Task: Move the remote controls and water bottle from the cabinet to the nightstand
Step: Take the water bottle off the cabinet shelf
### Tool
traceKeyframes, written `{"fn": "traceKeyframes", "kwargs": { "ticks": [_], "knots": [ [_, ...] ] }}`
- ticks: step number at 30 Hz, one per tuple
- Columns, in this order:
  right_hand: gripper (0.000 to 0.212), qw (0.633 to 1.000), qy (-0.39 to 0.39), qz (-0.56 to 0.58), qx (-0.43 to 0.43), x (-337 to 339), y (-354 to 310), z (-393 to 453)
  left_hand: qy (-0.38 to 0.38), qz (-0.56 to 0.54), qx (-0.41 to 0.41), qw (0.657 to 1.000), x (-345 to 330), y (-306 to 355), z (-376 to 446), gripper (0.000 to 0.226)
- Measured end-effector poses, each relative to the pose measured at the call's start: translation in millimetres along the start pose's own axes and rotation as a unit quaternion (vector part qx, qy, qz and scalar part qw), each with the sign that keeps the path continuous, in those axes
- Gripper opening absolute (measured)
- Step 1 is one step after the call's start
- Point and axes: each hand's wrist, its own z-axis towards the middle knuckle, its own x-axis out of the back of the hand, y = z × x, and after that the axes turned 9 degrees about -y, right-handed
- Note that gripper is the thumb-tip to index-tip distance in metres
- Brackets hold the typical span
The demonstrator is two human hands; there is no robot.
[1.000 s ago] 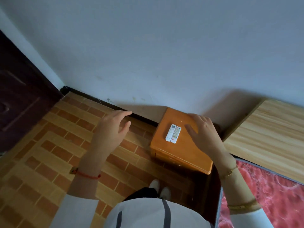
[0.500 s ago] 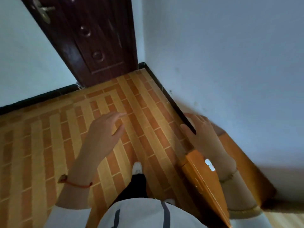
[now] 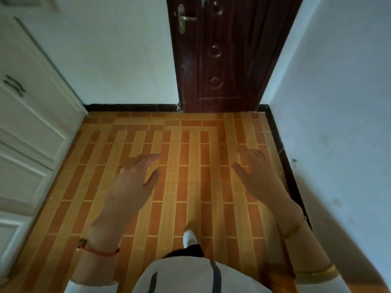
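Observation:
My left hand (image 3: 135, 178) hovers over the tiled floor with its fingers apart and nothing in it. My right hand (image 3: 257, 172) is held out the same way, empty, nearer the right wall. A white cabinet (image 3: 31, 115) with panelled doors and dark handles stands along the left edge. Only a sliver of the orange nightstand (image 3: 281, 280) shows at the bottom, beside my right forearm. No remote control or water bottle is in sight.
A dark brown door (image 3: 220, 53) with a brass handle is shut straight ahead. Orange brick-pattern floor (image 3: 190, 144) lies between the cabinet and the white right wall (image 3: 338, 102). One white shoe (image 3: 190, 238) shows below.
The view has swung left, away from the nightstand and the two remotes on it, toward the door and the cabinet. Both hands stay empty and spread.

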Motion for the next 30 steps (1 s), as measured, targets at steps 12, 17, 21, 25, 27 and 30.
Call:
{"fn": "traceKeyframes", "kwargs": {
  "ticks": [12,17,21,25,27,30],
  "knots": [
    [0.049,0.988,-0.076,-0.01,0.131,-24,-105,193,0.076,-0.015,0.105,0.991,59,-95,87,0.036],
    [0.051,0.974,-0.107,-0.013,0.198,-44,-136,275,0.105,-0.024,0.161,0.981,74,-133,129,0.036],
    [0.049,0.96,-0.129,-0.017,0.25,-53,-169,354,0.134,-0.016,0.21,0.968,92,-162,179,0.036],
    [0.049,0.946,-0.123,-0.034,0.299,-45,-211,436,0.163,-0.023,0.248,0.955,117,-190,237,0.036],
    [0.05,0.937,-0.136,-0.039,0.318,-39,-235,475,0.182,-0.033,0.258,0.948,130,-204,266,0.037],
    [0.051,0.919,-0.156,-0.053,0.358,-37,-267,535,0.207,-0.036,0.281,0.936,149,-225,305,0.037]
  ]
}}
